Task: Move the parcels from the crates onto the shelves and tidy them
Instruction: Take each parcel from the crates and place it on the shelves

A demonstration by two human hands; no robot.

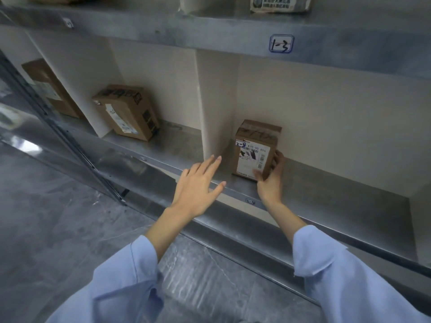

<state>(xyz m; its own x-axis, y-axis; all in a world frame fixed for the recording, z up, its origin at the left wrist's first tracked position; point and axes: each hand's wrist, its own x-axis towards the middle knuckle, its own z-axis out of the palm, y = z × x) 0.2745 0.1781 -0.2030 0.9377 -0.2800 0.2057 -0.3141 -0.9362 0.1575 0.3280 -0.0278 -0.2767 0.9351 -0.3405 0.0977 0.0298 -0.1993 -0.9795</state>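
Cardboard parcel [253, 155]: label reads "2-3".
Shelf tag [281, 43]: "1-3".
My right hand [271, 180]: grips the parcel.
My left hand [198, 185]: fingers spread, empty.

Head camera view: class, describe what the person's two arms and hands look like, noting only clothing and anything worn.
Both arms wear loose, light blue long sleeves. The left sleeve and the right sleeve end partway along the forearm with plain hemmed cuffs. The left hand and right hand are bare: no gloves, rings, watch or bracelet show.
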